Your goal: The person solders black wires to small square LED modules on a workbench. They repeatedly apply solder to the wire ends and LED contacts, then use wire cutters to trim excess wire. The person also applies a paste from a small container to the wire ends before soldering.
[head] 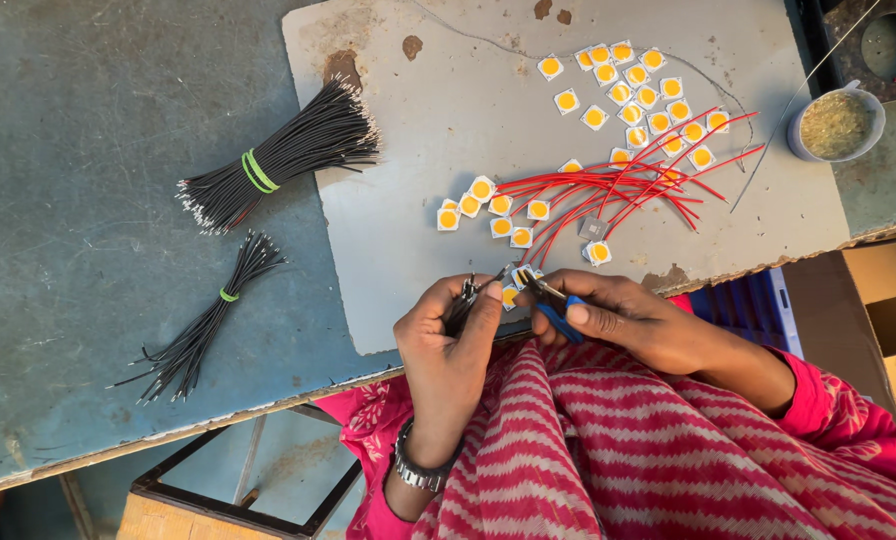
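In the head view, a small square chip (509, 295) with a yellow centre is pinched in the left hand (448, 340), along with thin black wires (462, 303). A blue-handled tool (558, 312) is gripped in the right hand (618, 315), its tip held at the chip. Beyond the hands, red wires (618, 190) and more chips (633, 95) are spread on the worktop (68, 150).

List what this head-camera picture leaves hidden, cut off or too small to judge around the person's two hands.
- Left hand: its curled fingers hide most of the black wires it grips.
- Right hand: covers the blue-handled tool; tip too small to judge.
- Small square chip between the hands: partly covered.
- Cup: contents too fine to identify.
- Cardboard box: cut by the right edge.
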### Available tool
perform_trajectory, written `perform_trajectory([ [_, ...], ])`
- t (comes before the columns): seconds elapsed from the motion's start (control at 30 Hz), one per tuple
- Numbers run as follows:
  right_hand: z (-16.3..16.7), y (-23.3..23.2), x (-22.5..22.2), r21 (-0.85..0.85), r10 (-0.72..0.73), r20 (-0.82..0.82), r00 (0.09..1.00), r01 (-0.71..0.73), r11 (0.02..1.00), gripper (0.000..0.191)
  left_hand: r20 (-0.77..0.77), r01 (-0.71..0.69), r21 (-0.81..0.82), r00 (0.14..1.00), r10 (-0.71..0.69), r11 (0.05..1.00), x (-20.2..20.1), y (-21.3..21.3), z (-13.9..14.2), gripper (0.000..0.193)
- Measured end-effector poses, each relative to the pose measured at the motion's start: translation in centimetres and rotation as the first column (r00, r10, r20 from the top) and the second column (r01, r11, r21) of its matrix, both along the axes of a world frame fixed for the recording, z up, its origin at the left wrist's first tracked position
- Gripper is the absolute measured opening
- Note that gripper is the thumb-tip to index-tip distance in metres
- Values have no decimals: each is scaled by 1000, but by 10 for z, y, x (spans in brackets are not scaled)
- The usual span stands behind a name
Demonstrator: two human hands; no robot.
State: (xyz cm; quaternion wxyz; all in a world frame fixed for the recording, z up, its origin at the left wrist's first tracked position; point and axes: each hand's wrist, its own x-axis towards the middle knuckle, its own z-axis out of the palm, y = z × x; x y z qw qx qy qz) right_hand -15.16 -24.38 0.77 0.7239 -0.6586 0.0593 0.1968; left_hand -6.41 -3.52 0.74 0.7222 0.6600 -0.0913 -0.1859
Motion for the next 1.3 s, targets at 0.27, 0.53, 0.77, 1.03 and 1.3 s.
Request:
perform_trajectory([
  [0.27,4,5,1,19,36,-9,999,-36,999,55,14,-7,67,1000,6,998,0,-1,7,14],
  [0.53,7,8,1,-31,68,48,997,-66,997,48,68,-26,141,998,17,990,-3,0,5,14],
  [0.77,9,8,0,-166,85,130,988,-63,984,40,123,-1,148,992,-17,989,-6,2,7,19],
  [1.03,10,9,0,-240,87,132,987,-54,969,35,178,14,165,983,-44,986,-4,4,7,22],
  [1.3,11,19,14,-333,155,165,974,-93,938,36,148,-43,192,989,14,981,-5,20,10,21],
])
